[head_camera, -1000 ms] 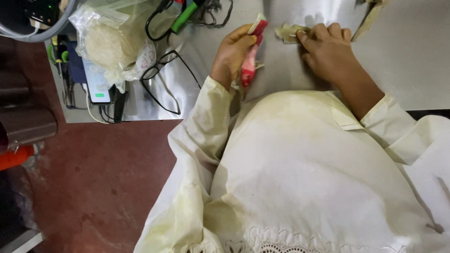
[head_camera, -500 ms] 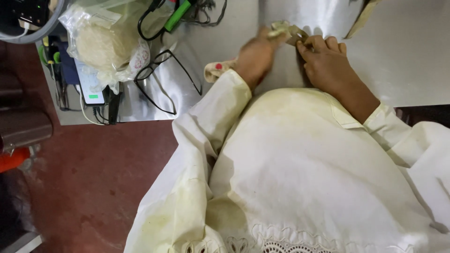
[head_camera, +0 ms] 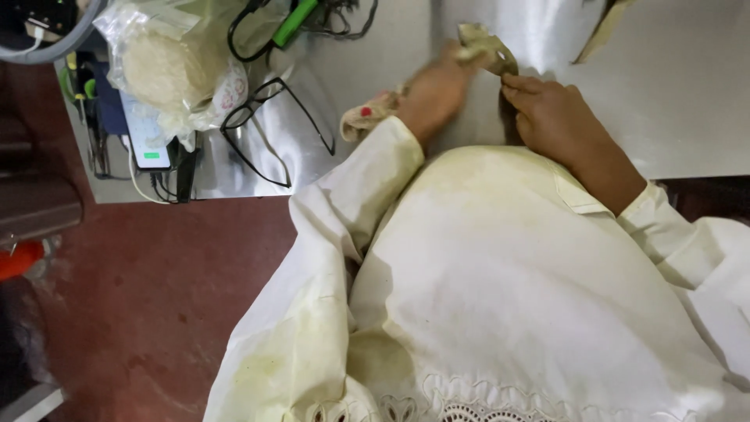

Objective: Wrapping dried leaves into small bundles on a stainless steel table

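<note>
A table point(head_camera: 687, 117) is seen from above, with two hands on it. Between the left hand point(head_camera: 433, 94) and the right hand point(head_camera: 551, 117) a small piece point(head_camera: 484, 43) is held. Left of them, glasses point(head_camera: 269, 129) are laid beside a filled bag point(head_camera: 172, 62), with a phone point(head_camera: 144, 141) at the table's left edge.

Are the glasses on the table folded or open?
Open. The black glasses lie on the metal table with both arms spread out from the lenses, beside the plastic bag.
</note>
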